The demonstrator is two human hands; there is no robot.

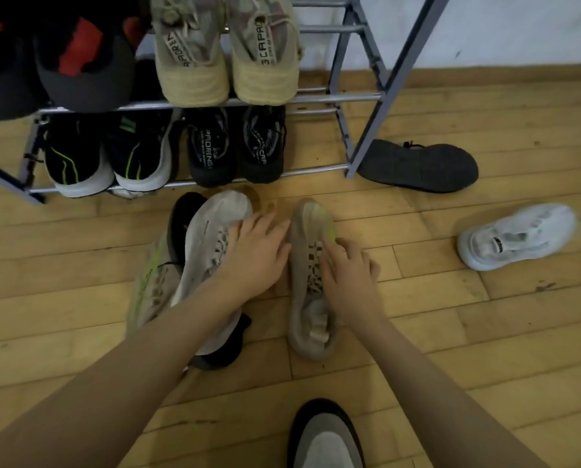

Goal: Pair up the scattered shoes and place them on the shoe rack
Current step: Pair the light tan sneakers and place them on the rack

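Head view: two pale grey knit sneakers are being matched up on the wooden plank floor (451,332), just in front of the grey metal shoe rack (366,96). The left sneaker (201,238) is being touched by the left hand (255,255), whose fingers are lying spread and mostly straight over its laces, so nothing is being gripped. The right sneaker (307,265) is being pressed at its laces by the right hand (348,275), with fingers bent a little; a firm grip cannot be told. A third pale shoe with a green stripe (154,278) and a black shoe are lying under the left sneaker.

It looks like the pairing step is being done. Next, both sneakers probably need to be gripped and lifted to a free spot on the rack, which is already being filled by other pairs.

A white sneaker (515,236) and an upturned black shoe (417,167) are lying well apart on the right. A pale wall is showing behind.
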